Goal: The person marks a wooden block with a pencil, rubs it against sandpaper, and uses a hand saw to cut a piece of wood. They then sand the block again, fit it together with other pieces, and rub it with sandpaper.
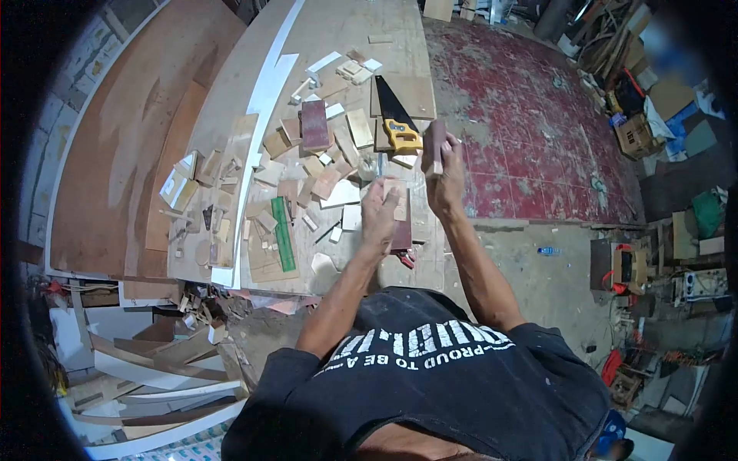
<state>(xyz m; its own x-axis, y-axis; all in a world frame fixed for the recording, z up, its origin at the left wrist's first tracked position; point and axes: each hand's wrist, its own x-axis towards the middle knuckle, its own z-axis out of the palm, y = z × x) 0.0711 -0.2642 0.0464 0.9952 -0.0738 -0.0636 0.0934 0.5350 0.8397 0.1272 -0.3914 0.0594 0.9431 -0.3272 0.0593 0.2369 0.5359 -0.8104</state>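
Brown block [435,146] held up at 1 o'clock from left hand [379,215], right hand [447,175] fingers wrapped round it. Left fingers gripping light wood piece [400,208] over near edge of tabletop [307,269]. Saw [402,136], yellow handle, at 10 o'clock from brown block. Green ruler [283,234] between 8 and 9 o'clock from left hand. Red floor [530,131] at 2 o'clock from right hand.

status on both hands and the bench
Right hand gripping maroon-faced block. Left hand holding pale wood piece. Yellow-handled handsaw and loose wood offcuts crowding the workbench.
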